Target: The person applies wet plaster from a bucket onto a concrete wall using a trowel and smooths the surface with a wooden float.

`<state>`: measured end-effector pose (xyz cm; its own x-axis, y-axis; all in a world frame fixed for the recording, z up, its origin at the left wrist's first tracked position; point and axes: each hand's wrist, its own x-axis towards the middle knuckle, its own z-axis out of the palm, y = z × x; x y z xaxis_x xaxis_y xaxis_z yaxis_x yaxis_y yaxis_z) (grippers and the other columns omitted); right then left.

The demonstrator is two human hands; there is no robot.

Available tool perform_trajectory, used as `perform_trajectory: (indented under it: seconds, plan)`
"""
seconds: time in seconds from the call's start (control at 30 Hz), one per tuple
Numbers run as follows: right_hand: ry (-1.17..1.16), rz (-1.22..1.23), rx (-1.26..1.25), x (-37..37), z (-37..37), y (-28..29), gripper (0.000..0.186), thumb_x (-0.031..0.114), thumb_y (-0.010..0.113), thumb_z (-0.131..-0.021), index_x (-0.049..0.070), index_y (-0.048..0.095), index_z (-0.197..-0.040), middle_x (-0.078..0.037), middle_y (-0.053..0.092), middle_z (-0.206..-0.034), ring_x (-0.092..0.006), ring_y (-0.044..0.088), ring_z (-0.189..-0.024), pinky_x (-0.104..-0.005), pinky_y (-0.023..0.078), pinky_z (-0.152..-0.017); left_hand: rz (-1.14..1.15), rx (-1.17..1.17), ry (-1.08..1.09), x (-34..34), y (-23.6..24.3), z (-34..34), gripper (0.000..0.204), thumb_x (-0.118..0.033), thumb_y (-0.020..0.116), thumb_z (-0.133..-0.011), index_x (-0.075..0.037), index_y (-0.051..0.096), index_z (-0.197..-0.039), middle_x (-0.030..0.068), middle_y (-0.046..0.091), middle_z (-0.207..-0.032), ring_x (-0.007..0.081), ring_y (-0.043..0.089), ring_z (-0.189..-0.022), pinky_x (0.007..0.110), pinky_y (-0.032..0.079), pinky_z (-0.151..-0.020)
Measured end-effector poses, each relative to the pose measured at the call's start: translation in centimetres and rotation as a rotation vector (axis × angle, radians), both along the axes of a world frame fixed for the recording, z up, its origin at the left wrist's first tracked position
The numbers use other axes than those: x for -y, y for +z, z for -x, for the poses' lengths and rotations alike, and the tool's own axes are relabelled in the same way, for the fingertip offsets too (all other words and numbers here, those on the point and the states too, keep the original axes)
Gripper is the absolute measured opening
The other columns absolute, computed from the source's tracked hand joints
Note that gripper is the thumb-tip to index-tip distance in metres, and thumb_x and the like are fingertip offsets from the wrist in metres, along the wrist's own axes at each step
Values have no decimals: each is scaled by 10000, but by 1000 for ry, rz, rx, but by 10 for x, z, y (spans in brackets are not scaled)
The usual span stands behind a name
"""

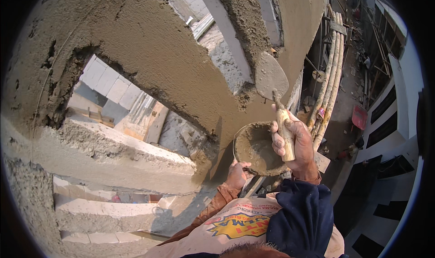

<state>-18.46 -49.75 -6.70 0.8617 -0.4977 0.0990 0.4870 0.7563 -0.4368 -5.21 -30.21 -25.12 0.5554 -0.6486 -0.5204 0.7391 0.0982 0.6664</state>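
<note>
My right hand (301,142) is closed round the wooden handle of a trowel (272,74). The trowel's broad rounded blade points up and away, against or just in front of the wall's wet grey-brown plaster (149,49); I cannot tell whether it touches. Below and left of that fist is a round bucket (239,144), its inside coated with wet mortar (263,149). My left hand (237,174) grips the bucket's near left rim, fingers curled over the edge.
Slanted openings break the plastered wall, showing pale blocks (106,79) and boards (154,120) beyond. Long bamboo poles (333,77) run along the right. Far below lies an alley with a red wheelbarrow (359,117), beside a white building (405,99).
</note>
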Motion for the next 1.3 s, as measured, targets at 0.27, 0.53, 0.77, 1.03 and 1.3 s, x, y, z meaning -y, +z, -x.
perform_trajectory:
  seconds: [0.27, 0.53, 0.77, 1.03, 1.3]
  plan:
    - [-1088, 295, 117, -10, -128, 139, 650, 105, 609, -999, -38, 305, -1555, -157, 642, -1137, -167, 642, -790, -264, 559, -622, -139, 90, 63, -42, -17, -4, 392, -18, 584, -863, -80, 493, -1240, 116, 630, -979, 240, 672, -818, 368, 595, -699]
    - [-759, 1127, 163, -92, -175, 98, 593, 98, 665, -942, -94, 442, -1458, -279, 613, -1286, -337, 634, -1166, -395, 480, -1027, -15, 44, 108, -31, 11, 0, 504, 3, 565, -853, -103, 474, -1336, 135, 643, -1063, 289, 704, -887, 428, 635, -753]
    - [-280, 1075, -472, -41, -26, -60, 553, 176, 626, -928, -78, 509, -1405, -210, 644, -1173, -230, 642, -1012, -345, 508, -923, -93, 105, 80, -29, 15, -3, 634, 29, 563, -836, -120, 429, -1438, 164, 635, -1172, 313, 719, -918, 429, 659, -759]
    - [170, 1593, -981, 12, 77, -131, 248, 173, 613, -904, -51, 614, -1012, -316, 648, -853, -507, 635, -872, -539, 518, -773, -230, 215, 17, -15, 6, 12, 691, 74, 586, -794, -60, 412, -1449, 125, 644, -1075, 206, 701, -771, 323, 635, -596]
    - [169, 1892, -967, -24, 36, -270, 183, 128, 605, -851, -47, 614, -905, -310, 648, -777, -506, 656, -790, -558, 537, -703, -261, 332, -32, 18, -11, 18, 753, 102, 606, -790, 80, 351, -1498, 154, 670, -1151, 200, 704, -859, 293, 608, -634]
